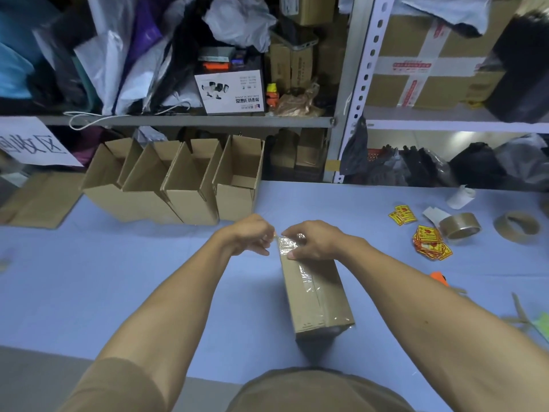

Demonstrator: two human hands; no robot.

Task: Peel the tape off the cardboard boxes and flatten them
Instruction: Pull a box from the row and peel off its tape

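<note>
A closed brown cardboard box [316, 295] lies lengthwise on the blue table [118, 278], with a strip of clear tape [309, 281] along its top seam. My right hand [315, 240] rests on the box's far end, fingers curled over the crinkled tape there. My left hand [248, 234] is just left of that end, its fingers curled and pinching the loose tape end at the box's far corner.
Several open empty boxes [178, 179] stand in a row at the table's back left, with a flat cardboard sheet [38, 200] beside them. Two tape rolls [459, 226], red-yellow stickers [430, 242] and an orange tool [439, 278] lie to the right. Cluttered shelves rise behind.
</note>
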